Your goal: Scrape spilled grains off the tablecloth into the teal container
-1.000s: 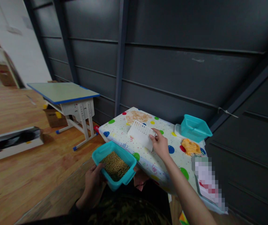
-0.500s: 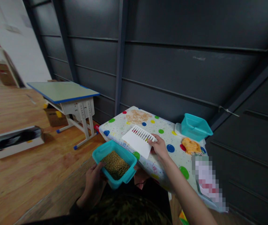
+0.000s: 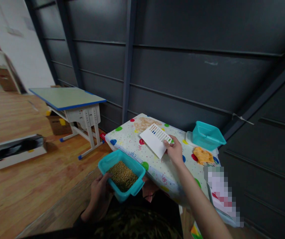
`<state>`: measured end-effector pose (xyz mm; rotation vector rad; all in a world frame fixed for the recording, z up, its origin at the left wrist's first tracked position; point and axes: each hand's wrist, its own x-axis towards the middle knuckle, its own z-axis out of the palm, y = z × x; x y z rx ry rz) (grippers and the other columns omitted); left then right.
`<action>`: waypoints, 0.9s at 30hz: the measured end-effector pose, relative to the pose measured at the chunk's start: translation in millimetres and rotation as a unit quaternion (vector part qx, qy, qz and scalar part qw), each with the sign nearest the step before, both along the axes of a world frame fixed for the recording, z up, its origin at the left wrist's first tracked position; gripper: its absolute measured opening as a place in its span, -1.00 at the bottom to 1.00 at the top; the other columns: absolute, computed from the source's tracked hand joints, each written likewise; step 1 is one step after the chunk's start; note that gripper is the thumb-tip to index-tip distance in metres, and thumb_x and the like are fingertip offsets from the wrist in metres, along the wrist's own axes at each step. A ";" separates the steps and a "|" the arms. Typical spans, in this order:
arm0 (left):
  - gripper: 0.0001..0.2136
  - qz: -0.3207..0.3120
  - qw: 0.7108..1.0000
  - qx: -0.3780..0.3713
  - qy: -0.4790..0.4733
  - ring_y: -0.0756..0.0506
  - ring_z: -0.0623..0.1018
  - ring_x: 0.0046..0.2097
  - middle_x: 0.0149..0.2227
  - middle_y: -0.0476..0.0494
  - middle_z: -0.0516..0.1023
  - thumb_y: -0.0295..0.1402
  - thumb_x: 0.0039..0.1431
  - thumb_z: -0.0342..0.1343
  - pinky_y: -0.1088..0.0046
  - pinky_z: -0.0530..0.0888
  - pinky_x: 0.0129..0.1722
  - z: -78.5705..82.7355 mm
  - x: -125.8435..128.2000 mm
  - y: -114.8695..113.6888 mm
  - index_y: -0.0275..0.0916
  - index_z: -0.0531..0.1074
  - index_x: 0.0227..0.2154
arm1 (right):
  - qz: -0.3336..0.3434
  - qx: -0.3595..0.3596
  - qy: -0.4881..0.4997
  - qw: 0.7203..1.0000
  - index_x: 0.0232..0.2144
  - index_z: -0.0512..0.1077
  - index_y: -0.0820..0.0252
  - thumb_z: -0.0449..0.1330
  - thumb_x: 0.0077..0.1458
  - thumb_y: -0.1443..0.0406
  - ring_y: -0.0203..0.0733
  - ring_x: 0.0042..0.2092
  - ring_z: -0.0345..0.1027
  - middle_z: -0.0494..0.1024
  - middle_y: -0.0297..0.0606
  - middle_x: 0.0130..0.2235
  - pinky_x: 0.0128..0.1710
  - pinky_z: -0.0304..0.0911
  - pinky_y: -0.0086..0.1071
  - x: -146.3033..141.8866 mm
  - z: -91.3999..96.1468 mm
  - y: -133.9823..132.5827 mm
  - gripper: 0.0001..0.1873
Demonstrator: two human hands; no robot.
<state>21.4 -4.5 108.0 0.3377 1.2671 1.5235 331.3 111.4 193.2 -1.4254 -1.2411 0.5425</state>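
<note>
My left hand [image 3: 102,191] grips the near left wall of a teal plastic tub [image 3: 139,184], which it holds off the table's front edge. Inside the tub lies a heap of dried yellow-green beans [image 3: 124,174]. My right hand [image 3: 173,149] pinches the right end of a white card [image 3: 153,141] with a row of slots along its far side. The card is tilted above the spotted tablecloth [image 3: 161,179]. Pale tan grains [image 3: 142,124] are spread on the cloth at the far left, just beyond the card.
A second teal tub [image 3: 207,136] stands at the table's back right, with an orange cloth [image 3: 203,155] before it. A dark panelled wall [image 3: 182,73] runs behind the table. To the left are a school desk [image 3: 69,96] and an open white box [image 3: 18,151] on the floor.
My right hand has moved the slotted card away from me and slightly to the right, toward the grains. My left hand and the tub of beans have stayed nearly still.
</note>
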 end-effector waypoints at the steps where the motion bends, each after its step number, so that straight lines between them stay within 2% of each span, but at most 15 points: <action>1: -0.75 0.004 1.000 -0.003 -0.006 -0.04 0.35 -0.66 -0.70 0.08 0.40 -0.27 -0.30 0.47 0.43 0.26 -0.66 2.3 0.9 -0.1 -0.16 0.50 -0.58 | -0.011 0.015 -0.034 0.999 0.09 0.59 0.12 0.29 0.12 -0.06 0.01 -0.34 0.53 0.67 -0.23 -0.34 -0.38 0.42 -0.24 2.2 2.7 2.6 -0.41; 4: -0.77 0.011 1.000 -0.007 -0.003 -0.01 0.33 -0.67 -0.72 0.08 0.36 -0.30 -0.30 0.44 0.45 0.24 -0.68 5.8 2.3 -0.9 -0.15 0.46 -0.64 | -0.023 0.020 -0.119 0.992 0.14 0.60 0.16 0.22 0.20 0.03 0.00 -0.38 0.50 0.63 -0.29 -0.41 -0.33 0.38 -0.24 2.2 10.6 3.8 -0.44; 8: -0.77 0.007 1.000 -0.007 -0.006 -0.03 0.36 -0.66 -0.71 0.11 0.38 -0.26 -0.32 0.46 0.41 0.32 -0.67 4.5 1.2 -2.1 -0.14 0.52 -0.58 | -0.030 0.012 -0.196 0.980 0.19 0.62 0.18 0.21 0.23 0.11 0.00 -0.39 0.48 0.54 -0.36 -0.51 -0.28 0.31 -0.25 -5.1 17.9 -1.0 -0.44; 14: -0.71 0.015 1.000 -0.020 0.002 -0.03 0.39 -0.67 -0.71 0.08 0.45 -0.23 -0.43 0.46 0.44 0.31 -0.69 16.2 4.1 -2.8 -0.21 0.54 -0.58 | -0.038 0.013 -0.236 0.971 0.24 0.61 0.19 0.19 0.28 0.17 0.01 -0.35 0.51 0.57 -0.34 -0.49 -0.20 0.33 -0.26 -12.4 19.5 -3.0 -0.45; 19: -0.73 0.020 1.000 -0.017 -0.013 0.01 0.30 -0.71 -0.76 0.14 0.38 -0.23 -0.42 0.41 0.47 0.18 -0.71 27.6 7.9 -4.3 -0.14 0.47 -0.61 | -0.032 0.016 -0.245 0.969 0.21 0.63 0.15 0.19 0.28 0.19 0.01 -0.36 0.51 0.56 -0.35 -0.50 -0.20 0.34 -0.26 -16.1 18.9 -3.3 -0.48; 24: -0.71 0.008 1.000 -0.019 0.020 0.01 0.31 -0.69 -0.75 0.14 0.37 -0.18 -0.39 0.43 0.47 0.19 -0.70 17.2 3.1 -2.7 -0.15 0.48 -0.59 | -0.022 0.018 -0.242 0.970 0.22 0.63 0.17 0.19 0.27 0.17 0.00 -0.41 0.46 0.56 -0.35 -0.49 -0.21 0.34 -0.25 -17.6 18.4 -3.8 -0.46; 27: -0.69 -0.001 1.000 -0.016 0.005 -0.02 0.35 -0.68 -0.73 0.15 0.38 -0.19 -0.39 0.46 0.44 0.26 -0.68 12.0 2.0 -1.5 -0.17 0.52 -0.53 | -0.015 0.015 -0.237 0.971 0.24 0.62 0.21 0.19 0.28 0.16 -0.01 -0.42 0.45 0.52 -0.37 -0.52 -0.22 0.32 -0.25 -16.2 18.0 -3.7 -0.43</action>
